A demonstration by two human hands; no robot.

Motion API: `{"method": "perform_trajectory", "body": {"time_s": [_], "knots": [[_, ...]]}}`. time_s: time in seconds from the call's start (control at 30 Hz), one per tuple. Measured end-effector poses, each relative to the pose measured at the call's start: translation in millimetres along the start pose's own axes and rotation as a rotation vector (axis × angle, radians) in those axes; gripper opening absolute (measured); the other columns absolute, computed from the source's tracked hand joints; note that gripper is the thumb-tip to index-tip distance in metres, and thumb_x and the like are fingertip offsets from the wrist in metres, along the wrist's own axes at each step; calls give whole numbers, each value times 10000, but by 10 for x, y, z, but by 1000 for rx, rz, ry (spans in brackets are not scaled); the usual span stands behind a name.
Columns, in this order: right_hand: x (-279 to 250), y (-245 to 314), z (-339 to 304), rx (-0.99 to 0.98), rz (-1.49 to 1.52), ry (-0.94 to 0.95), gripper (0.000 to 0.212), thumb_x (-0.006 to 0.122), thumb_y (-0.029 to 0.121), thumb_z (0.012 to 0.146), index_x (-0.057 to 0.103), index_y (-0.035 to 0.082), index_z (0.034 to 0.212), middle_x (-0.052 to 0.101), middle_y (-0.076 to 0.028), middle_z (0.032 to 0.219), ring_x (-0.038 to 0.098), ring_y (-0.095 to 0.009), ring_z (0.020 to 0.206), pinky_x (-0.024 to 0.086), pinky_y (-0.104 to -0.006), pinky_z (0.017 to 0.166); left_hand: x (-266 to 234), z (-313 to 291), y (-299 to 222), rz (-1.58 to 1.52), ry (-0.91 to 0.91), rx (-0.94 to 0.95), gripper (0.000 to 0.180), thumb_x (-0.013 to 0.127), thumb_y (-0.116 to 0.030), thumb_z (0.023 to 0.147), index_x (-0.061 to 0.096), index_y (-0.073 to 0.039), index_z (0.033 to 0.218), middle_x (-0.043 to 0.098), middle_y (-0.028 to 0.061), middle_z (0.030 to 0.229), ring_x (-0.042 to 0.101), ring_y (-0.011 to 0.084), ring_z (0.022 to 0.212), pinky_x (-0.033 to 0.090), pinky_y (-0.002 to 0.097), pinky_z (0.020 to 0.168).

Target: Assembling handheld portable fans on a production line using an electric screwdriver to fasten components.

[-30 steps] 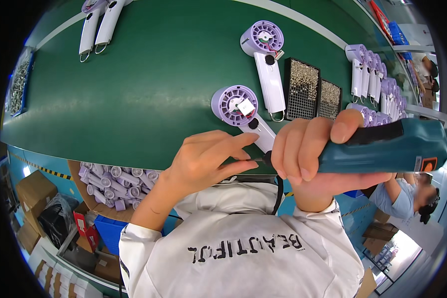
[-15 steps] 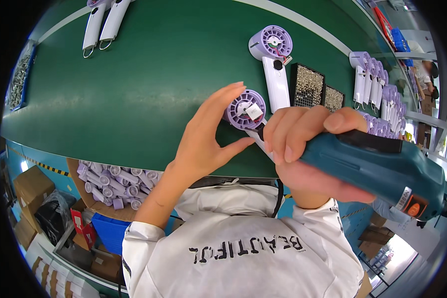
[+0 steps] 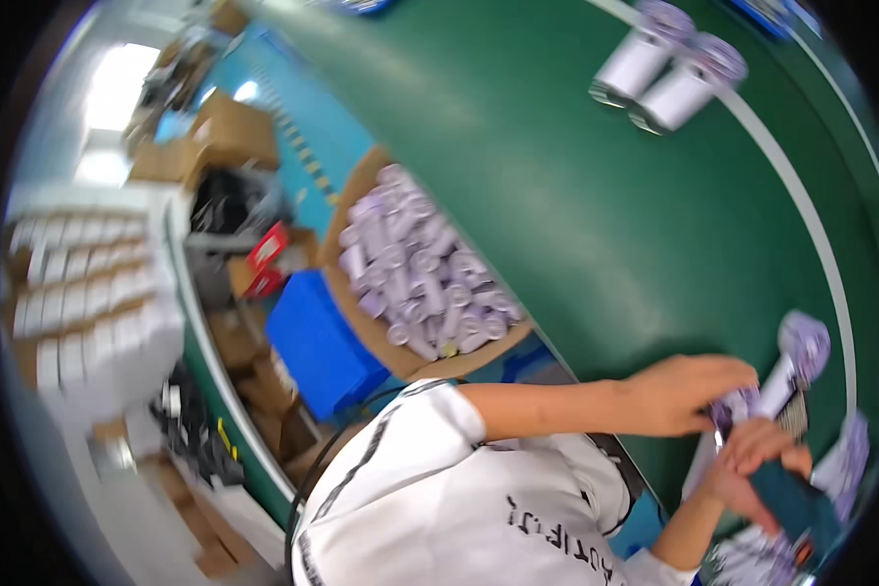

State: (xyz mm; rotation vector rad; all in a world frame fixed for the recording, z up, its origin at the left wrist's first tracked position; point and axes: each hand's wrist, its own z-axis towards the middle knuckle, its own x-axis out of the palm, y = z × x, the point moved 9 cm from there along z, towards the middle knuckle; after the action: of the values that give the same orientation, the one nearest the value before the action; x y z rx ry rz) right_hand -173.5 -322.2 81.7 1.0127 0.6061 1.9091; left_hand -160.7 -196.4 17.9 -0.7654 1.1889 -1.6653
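Note:
At the lower right, my left hand point(image 3: 689, 391) closes around the head of a purple-and-white handheld fan point(image 3: 737, 402). Its fingertips lie close to my right hand point(image 3: 762, 454), and the image is smeared there. A teal power screwdriver point(image 3: 796, 508) is gripped in my right hand, its front end towards the fan; whether its tip touches cannot be made out. Just beyond the hands lies another handheld fan point(image 3: 801, 347) with a lilac head. A tray of small metal pieces point(image 3: 794, 415) shows partly behind the right hand.
Two handheld fans point(image 3: 645, 63) lie at the far side of the green work surface point(image 3: 547, 186). Left of its edge stands a carton point(image 3: 350, 317) full of lilac fan parts, beside a blue bin point(image 3: 322, 332). More fans point(image 3: 752, 557) sit at lower right.
The view has swung left, so the hands now appear at lower right and the carton near the middle. My left hand, spread beside the fan before, has closed onto its head.

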Motion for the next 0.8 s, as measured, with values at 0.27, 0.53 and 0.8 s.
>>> {"method": "perform_trajectory", "body": {"time_s": [0.27, 0.53, 0.8], "knots": [[52, -133, -73, -33, -55, -86, 918, 484, 864, 688, 499, 63, 1137, 477, -125, 656, 408, -235, 448, 341, -363, 407, -86, -53, 30, -39, 78, -85, 705, 773, 10, 678, 428, -41, 1291, 501, 168, 1287, 519, 370, 1171, 454, 439, 941], [-91, -255, -218, 19, -69, -174, 919, 605, 843, 641, 443, 33, 1044, 441, -38, 655, 414, -136, 499, 335, -237, 477, -67, -57, -104, 121, -32, -25, 710, 777, 0, 652, 441, -34, 1276, 519, 174, 1253, 510, 372, 1176, 447, 434, 955], [75, 227, -4, -184, 73, -167, 910, 533, 868, 701, 460, 93, 1174, 505, -52, 672, 456, -150, 494, 380, -282, 459, -140, 88, 64, 174, 36, -36, 716, 774, -62, 675, 492, -58, 1332, 550, 156, 1290, 520, 308, 1220, 407, 388, 1056]]}}
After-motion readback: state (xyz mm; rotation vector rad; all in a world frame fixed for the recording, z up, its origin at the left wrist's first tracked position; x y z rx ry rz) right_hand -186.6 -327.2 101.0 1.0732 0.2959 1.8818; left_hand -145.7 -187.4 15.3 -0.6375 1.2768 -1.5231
